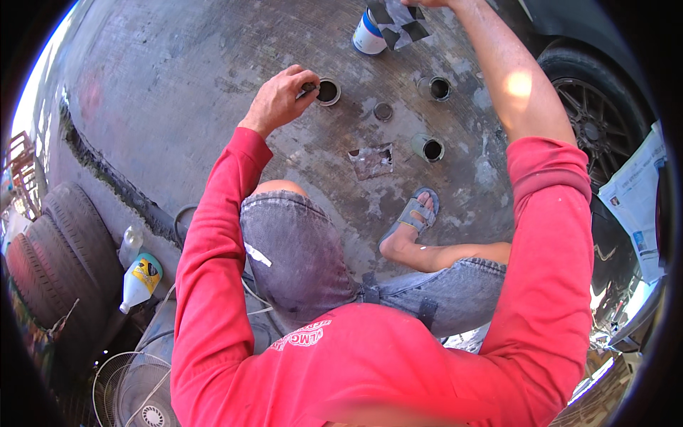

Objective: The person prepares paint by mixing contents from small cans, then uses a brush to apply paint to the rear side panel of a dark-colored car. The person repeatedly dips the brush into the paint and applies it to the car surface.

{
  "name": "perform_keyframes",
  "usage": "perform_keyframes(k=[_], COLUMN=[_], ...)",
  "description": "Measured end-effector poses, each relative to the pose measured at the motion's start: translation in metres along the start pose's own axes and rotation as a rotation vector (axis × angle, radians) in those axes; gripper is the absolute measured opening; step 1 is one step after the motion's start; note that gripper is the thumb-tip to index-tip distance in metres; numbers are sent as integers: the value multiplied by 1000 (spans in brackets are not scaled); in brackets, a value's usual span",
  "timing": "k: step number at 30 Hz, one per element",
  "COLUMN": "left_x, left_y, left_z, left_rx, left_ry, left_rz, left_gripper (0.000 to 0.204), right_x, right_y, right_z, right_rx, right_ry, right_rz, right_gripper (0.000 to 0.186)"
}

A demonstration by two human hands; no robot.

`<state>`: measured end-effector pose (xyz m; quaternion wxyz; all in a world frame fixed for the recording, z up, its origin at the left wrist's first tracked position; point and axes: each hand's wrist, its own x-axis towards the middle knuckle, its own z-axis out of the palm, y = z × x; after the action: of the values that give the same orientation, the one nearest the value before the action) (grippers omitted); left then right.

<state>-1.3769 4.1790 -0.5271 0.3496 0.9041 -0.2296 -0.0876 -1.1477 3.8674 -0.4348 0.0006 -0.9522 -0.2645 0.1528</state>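
Near the top centre of the frame, the left hand (279, 98) has its grip pinched on a small dark part at the rim of a round metal cup (328, 92) on the concrete floor (178, 78). The right hand (427, 3) reaches the top edge above a spray can (368, 33); its grip cannot be made out. Two more cups (439, 88) stand right of centre.

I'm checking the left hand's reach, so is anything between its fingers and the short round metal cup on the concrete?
Nothing visible stands between them. The left hand has its fingers already at the rim of the short round metal cup on the grey concrete ground; the other cups lie farther right.
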Motion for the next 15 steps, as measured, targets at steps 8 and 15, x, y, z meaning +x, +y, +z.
perform_keyframes(k=[8, 15], left_x=[-8, -10], left_y=[-20, -24], left_z=[17, 28], left_rx=[-311, -497], left_ry=[152, 47], left_rz=[-184, -464], left_gripper=[22, 21], right_x=[-90, -226], right_y=[17, -91], right_z=[-42, 112], right_rx=[699, 1762], right_ry=[-64, 424], right_rz=[179, 502], right_gripper=[37, 30])
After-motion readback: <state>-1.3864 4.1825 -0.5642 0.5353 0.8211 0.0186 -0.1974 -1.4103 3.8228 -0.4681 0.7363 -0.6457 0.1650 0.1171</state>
